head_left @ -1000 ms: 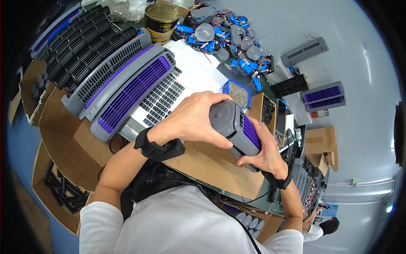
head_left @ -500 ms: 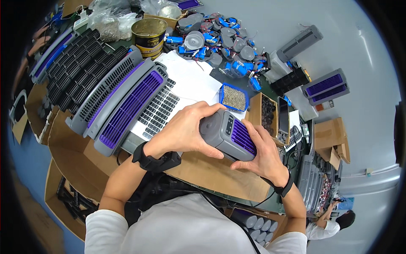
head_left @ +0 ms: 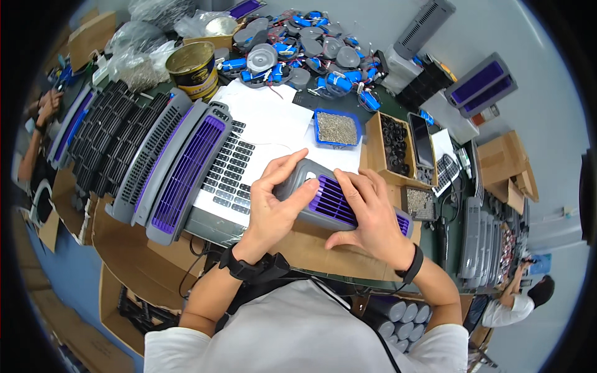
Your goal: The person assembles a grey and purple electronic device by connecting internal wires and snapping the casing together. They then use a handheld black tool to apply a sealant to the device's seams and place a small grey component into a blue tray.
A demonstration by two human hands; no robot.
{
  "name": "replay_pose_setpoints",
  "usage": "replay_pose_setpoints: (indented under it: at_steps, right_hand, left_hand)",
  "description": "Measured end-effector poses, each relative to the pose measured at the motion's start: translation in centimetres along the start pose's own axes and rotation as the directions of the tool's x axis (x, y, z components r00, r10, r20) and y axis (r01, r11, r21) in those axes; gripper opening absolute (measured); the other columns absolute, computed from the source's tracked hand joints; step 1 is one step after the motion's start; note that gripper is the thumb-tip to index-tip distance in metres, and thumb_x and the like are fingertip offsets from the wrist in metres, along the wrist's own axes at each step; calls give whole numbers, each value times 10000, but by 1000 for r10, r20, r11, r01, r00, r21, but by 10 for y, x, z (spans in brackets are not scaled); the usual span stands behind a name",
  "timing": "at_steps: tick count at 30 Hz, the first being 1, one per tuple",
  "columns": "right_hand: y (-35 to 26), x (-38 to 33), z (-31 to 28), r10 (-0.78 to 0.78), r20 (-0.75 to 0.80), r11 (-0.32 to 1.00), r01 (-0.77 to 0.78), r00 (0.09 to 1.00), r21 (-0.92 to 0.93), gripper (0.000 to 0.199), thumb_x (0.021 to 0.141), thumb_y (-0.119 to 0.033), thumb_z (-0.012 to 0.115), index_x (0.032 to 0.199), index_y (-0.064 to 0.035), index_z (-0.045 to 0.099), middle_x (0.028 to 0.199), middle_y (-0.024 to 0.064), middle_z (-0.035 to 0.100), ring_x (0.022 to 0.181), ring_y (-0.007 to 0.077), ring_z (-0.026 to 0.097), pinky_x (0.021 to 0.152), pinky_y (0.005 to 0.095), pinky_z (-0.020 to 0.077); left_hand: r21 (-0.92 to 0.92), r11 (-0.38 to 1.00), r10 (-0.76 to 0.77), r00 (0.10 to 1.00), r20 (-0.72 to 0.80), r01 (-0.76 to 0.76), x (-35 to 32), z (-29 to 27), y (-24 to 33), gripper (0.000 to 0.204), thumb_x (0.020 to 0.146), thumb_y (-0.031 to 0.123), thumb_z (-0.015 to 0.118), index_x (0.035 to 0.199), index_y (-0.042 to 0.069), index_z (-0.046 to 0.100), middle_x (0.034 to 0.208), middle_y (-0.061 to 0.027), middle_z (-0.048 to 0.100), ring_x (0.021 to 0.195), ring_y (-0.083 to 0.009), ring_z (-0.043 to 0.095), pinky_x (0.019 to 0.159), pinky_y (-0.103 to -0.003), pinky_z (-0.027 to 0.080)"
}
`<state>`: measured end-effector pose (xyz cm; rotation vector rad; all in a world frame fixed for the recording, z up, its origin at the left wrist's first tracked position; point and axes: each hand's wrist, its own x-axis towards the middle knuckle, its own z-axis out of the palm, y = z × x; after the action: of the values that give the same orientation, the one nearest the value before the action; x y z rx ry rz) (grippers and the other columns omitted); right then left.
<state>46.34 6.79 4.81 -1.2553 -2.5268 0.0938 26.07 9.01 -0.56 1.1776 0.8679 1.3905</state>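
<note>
A long grey housing with a purple slatted grille (head_left: pixel 332 200) lies slantwise across the front of the bench, held by both my hands. Around its left end my left hand (head_left: pixel 272 202) is closed, the thumb pressing on the small panel there and covering most of it. My right hand (head_left: pixel 380 217) grips across the middle, fingers over the grille, thumb at the near side. The grille's far right end shows beyond that hand. Brown cardboard (head_left: pixel 320 252) is under the housing.
At left stand several similar grey housings (head_left: pixel 189 174) beside white sheets with black pieces (head_left: pixel 227 177). Behind are a blue tray of small parts (head_left: pixel 336 128), a cardboard box of black parts (head_left: pixel 393 146), a tin (head_left: pixel 191 71) and heaped blue-wrapped cells (head_left: pixel 339 81). Another person (head_left: pixel 510 304) works at right.
The housing has tipped from end-up toward me to lying lengthwise, its grille now upward. My left thumb has moved onto the end panel, and my right hand has slid across the grille.
</note>
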Motion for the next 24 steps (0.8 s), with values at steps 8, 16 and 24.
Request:
replay_pose_setpoints:
  at_steps: [8, 16, 24]
  right_hand:
    - [105, -87, 8, 105, 353, 774, -300, 930, 558, 1068, 548, -438, 934, 1393, 11, 459, 1206, 208, 621, 1117, 351, 608, 978, 399, 467]
    - [83, -87, 17, 232, 275, 723, -355, 933, 593, 879, 562, -425, 912, 1236, 40, 592, 1151, 214, 657, 1067, 351, 637, 963, 397, 486]
    - [17, 7, 23, 11, 207, 629, -168, 978, 759, 856, 612, -514, 858, 1229, 25, 608, 1161, 221, 661, 1061, 336, 646, 941, 395, 499]
  left_hand:
    - [69, 889, 404, 845, 352, -454, 11, -37, 31, 533, 609, 120, 777, 1123, 17, 678, 1206, -241, 587, 1067, -323, 593, 928, -403, 462]
    - [12, 875, 460, 839, 291, -484, 9, -29, 30, 475, 575, 124, 773, 1025, 25, 659, 1163, -238, 606, 1086, -351, 598, 943, -456, 466]
    - [-324, 910, 231, 965, -122, -259, -30, -10, 27, 1253, 640, 507, 874, 1552, 182, 80, 1404, -170, 440, 1294, -373, 450, 1131, -538, 347]
